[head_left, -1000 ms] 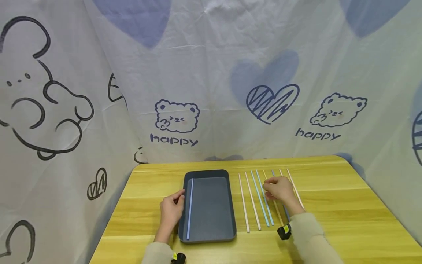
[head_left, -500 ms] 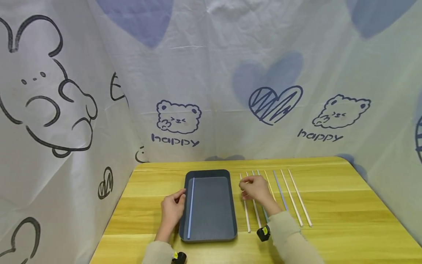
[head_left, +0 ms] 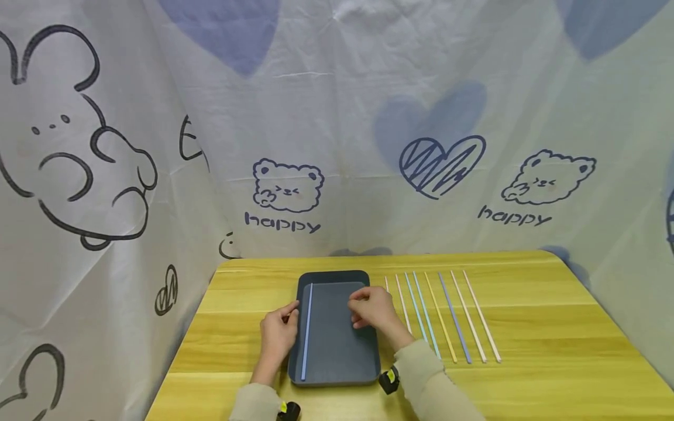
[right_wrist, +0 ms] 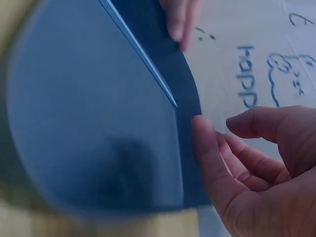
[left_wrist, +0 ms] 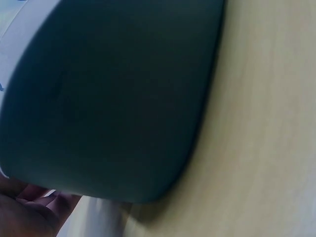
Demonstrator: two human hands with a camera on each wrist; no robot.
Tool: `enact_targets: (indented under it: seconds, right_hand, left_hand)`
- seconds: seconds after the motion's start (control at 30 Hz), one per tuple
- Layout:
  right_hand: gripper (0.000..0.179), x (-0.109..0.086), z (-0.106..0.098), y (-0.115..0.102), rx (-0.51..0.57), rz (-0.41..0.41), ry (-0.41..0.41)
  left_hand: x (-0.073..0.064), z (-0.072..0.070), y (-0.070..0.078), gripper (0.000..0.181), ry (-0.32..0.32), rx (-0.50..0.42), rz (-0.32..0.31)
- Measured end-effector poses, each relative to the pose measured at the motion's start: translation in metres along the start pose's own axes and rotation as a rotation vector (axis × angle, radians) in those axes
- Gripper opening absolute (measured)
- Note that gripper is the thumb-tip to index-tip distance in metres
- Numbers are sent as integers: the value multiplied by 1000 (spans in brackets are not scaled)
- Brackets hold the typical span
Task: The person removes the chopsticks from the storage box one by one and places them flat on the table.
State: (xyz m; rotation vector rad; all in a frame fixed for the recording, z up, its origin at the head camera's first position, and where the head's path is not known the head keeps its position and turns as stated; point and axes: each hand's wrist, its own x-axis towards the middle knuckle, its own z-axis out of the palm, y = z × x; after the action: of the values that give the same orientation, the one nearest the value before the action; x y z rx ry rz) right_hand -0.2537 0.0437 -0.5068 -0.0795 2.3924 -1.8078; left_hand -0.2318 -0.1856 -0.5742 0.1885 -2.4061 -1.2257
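My left hand holds the left rim of a dark grey rectangular tray, its thumb and fingertips right at the edge. Along the tray's left side lies one thin blue stick, also seen as a pale stick in the right wrist view. Over the tray's right side hovers my right hand; the right wrist view shows its thumb and index finger apart with nothing between them, the other fingers loosely bent. In the left wrist view, the dark tray covers much of the frame, and part of the left hand shows below it.
Right of the tray, several thin sticks lie side by side on the wooden table: pinkish white, light blue, a yellow stick, a darker blue stick and pale ones. A printed curtain hangs behind the table and on the left.
My right hand has moved left, from above the sticks to over the tray's right side. The left hand has stayed at the tray's left rim.
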Motion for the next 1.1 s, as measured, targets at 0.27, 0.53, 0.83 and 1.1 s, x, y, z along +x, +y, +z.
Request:
enact_targets:
  seconds: [0.27, 0.53, 0.83, 1.1]
  right_hand:
    - [18, -4, 36, 9, 36, 24, -52]
    - [14, -8, 60, 13, 61, 72, -50]
    - [13, -14, 74, 17, 52, 87, -59]
    - [9, -15, 81, 16, 14, 83, -56]
  left_hand:
    - [-1, -1, -1, 23, -6, 3, 8]
    - [-2, -3, 0, 23, -13, -15, -11]
    - [0, -4, 1, 23, -16, -11, -33]
    - [-1, -5, 4, 24, -37, -18, -39]
